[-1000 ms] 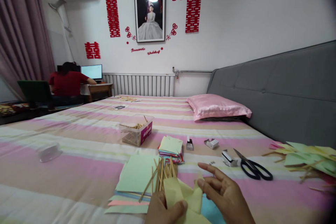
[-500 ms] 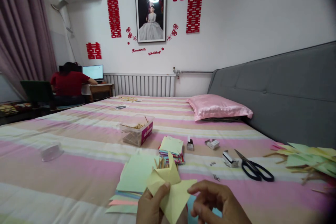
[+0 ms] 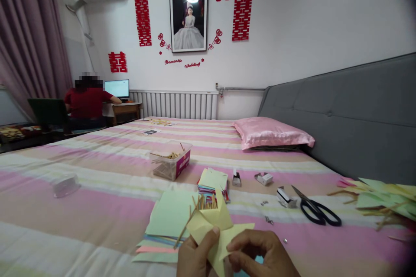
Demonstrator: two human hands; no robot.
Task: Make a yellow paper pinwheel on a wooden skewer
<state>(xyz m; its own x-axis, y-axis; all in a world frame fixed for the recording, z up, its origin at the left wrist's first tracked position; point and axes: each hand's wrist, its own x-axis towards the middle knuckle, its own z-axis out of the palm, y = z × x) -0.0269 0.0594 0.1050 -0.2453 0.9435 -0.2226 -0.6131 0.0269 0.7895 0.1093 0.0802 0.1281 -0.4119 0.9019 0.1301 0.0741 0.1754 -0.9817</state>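
- Paper [image 3: 223, 239], pale yellow and folded into pointed flaps, is held up low in the middle; the bottom edge may crop its lowest tip.
- Left hand [image 3: 196, 255]: nearly closed, thumb pressed flat on the paper; the fingers behind it are hidden, the wrist cut off.
- Right hand [image 3: 260, 251]: half curled, thumb and forefinger tips close together at a flap's edge; whether they grip it I cannot tell.
- Something blue [image 3: 259, 259] shows beneath this hand, mostly covered.
- Green sheets [image 3: 170, 214] top a stack left of the paper; thin sticks [image 3: 208, 201] poke out behind it, lower ends mostly hidden.
- Scissors [image 3: 318, 212] lie at right, near tiny metal bits [image 3: 268, 220] too small to identify.
- Flagged sticks [image 3: 385, 197] lie heaped farther right, fading into the dark corner.
- Small sheets [image 3: 212, 178] sit stacked beyond, partly covered by a flap.
- Tub [image 3: 170, 162] behind holds more sticks.
- Person [image 3: 86, 101] in red at a desk, back turned, head blurred.
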